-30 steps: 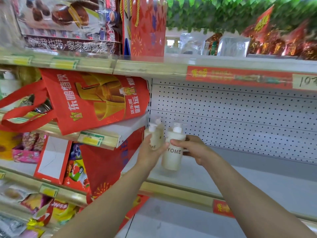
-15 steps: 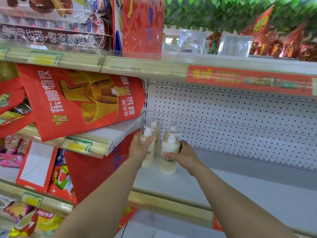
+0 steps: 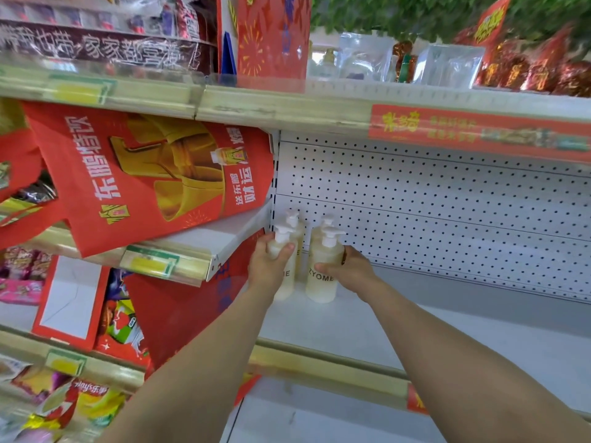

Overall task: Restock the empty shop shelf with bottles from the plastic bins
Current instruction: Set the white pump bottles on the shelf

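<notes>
A: Cream-coloured, all four bottles (image 3: pixel 320 284), am I seeing that right?

B: Yes. Two are standing in front and two behind, in the left rear corner of the shelf (image 3: pixel 351 327), close against the pegboard (image 3: pixel 415 212).

A: How much of the back bottles (image 3: pixel 299 237) is showing?

B: Only pumps and shoulders. The front pair is covering the rest.

A: And the hands?

B: The left hand (image 3: pixel 268 268) is wrapping round the left bottle (image 3: pixel 285 284), with the thumb lying across its front just under the pump. It is covering most of the label, and only a final "E" is peeking out.

A: The other one?

B: The right hand (image 3: pixel 350 272) is gripping the right bottle (image 3: pixel 321 260) from its right side. The thumb is pressing on the front beside the lettering, which is reading "ZYOME", though its start may be getting cut off. The fingers are curling round the back and hiding there.

A: Are the front two resting on the shelf?

B: Both are standing upright, just beside each other, with their bases sitting at the shelf surface. Whether the hands are bearing any weight, I cannot tell.

A: Anything else hard to read?

B: A red bag (image 3: pixel 144 174) is hanging over the neighbouring bay on the left and hiding what lies behind it. Goods on the top shelf (image 3: pixel 287 107) are blurring into red foil and clear packs. Both forearms are running off the bottom edge.
</notes>
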Demonstrator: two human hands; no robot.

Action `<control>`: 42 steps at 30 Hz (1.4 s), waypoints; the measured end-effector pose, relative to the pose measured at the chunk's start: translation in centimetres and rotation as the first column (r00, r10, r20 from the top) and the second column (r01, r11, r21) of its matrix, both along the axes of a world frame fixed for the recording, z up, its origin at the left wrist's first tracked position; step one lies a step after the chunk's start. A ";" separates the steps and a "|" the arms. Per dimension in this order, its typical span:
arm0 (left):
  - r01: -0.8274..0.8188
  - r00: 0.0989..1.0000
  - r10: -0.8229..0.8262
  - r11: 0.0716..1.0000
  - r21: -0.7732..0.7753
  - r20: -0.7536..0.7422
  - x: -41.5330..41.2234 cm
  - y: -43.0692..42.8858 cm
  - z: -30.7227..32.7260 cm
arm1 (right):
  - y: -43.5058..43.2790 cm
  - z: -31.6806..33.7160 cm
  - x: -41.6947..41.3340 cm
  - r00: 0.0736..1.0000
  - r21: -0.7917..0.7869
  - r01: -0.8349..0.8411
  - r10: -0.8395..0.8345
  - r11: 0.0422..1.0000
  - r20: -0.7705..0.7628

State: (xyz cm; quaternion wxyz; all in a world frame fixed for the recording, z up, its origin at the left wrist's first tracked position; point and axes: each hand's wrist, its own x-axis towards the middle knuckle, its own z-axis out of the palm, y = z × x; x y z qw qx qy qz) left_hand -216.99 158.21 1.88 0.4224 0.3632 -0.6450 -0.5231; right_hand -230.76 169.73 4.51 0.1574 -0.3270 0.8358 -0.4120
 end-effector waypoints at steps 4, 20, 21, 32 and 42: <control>0.026 0.991 -0.007 0.989 -0.142 0.134 1.2 0.3 0.5 | 1.0 1.3 2.1 0.999 0.007 0.038 -0.038 0.999 -0.007; 0.223 0.919 -0.097 0.928 -0.299 0.383 14.7 3.9 -0.3 | 7.2 2.1 18.1 0.838 0.179 0.140 -0.020 0.974 -0.545; 0.225 0.914 -0.099 0.931 -0.287 0.394 15.7 3.9 -0.7 | 7.4 1.6 19.2 0.843 0.185 0.137 -0.016 0.973 -0.538; 0.166 0.849 -0.099 0.983 -0.084 0.519 26.6 3.5 -12.2 | 7.4 -10.7 27.1 0.940 0.377 0.079 0.057 0.923 -0.337; -0.027 0.667 -0.217 0.949 0.314 0.713 38.1 5.2 -30.4 | 6.7 -30.0 31.4 0.978 0.588 -0.210 0.166 0.781 0.128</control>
